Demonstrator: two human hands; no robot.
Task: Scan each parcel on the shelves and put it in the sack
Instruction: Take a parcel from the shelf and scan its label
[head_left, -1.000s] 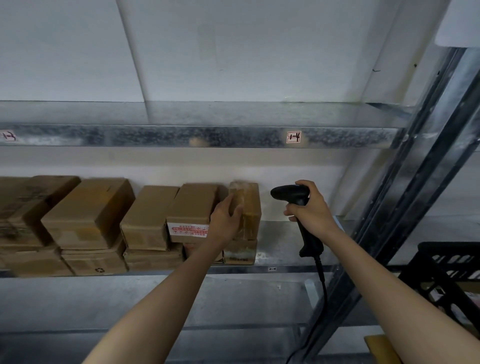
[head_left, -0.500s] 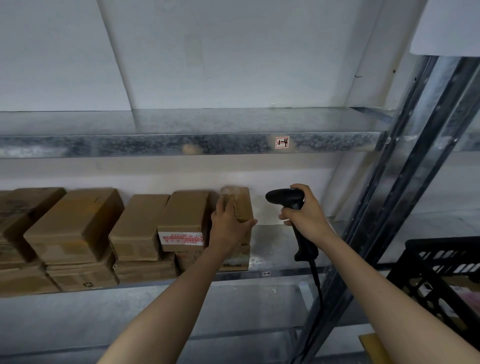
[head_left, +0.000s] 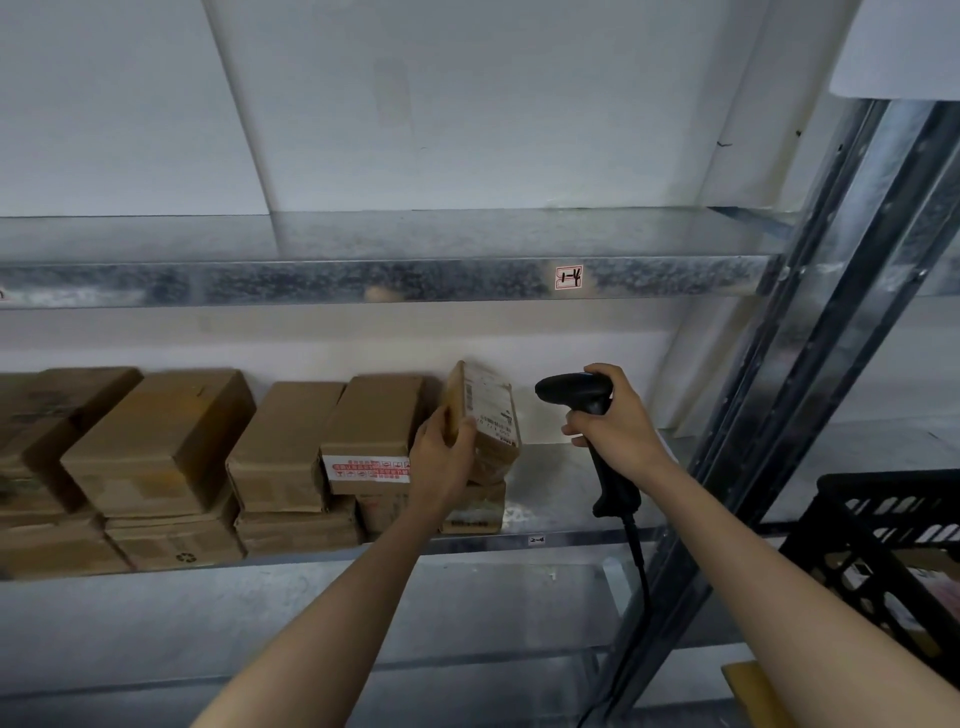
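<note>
- Gripping the parcel (head_left: 491, 415) right now is the left hand (head_left: 441, 460), fingers (head_left: 440, 420) curled round its left edge, thumb laid across the white label face.
- That parcel is tipped up on end at the right end of the row on the middle shelf (head_left: 561, 483), with the label turned to the right. It sits directly over a lower parcel (head_left: 475, 512); whether the two touch, I cannot tell.
- The right hand (head_left: 621, 423) is clenched round the handle of the black scanner (head_left: 571, 392). The scanner's head points left at the label, close beside the parcel but apart from it.
- The cable (head_left: 641, 577) drops from the handle, down past the shelf's front edge.
- More brown parcels (head_left: 166, 441) are stacked two high along the shelf to the left.
- A black crate (head_left: 883, 525) sits far right, beyond the steel upright (head_left: 810, 364).
</note>
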